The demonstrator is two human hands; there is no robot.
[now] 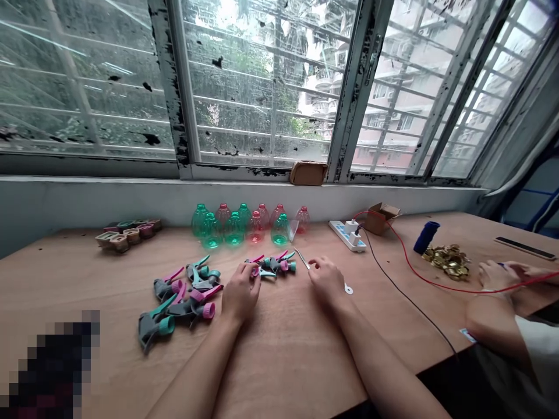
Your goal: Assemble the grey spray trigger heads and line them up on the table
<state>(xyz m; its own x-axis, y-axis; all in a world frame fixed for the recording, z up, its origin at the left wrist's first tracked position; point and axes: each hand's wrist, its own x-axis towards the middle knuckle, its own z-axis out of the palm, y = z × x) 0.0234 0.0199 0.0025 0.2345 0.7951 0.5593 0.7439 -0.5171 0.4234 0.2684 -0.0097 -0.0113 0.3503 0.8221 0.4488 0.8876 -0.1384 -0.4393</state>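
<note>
My left hand is closed, its fingertips around the pink collar of a small spray trigger head. Just beyond it lie several more grey trigger heads with pink and teal parts. To the left is a looser group of larger-looking trigger heads, some with pink levers, others teal. My right hand has its fingers curled over a slim metal tool; the tip points away to the left and a pale ring end shows past the wrist. The palm hides the tool's middle.
Green bottles and red bottles stand by the wall. A power strip, small carton, red cable, blue roll and gold metal pieces lie rightward. Another person's hands work at right. Stacked parts sit left.
</note>
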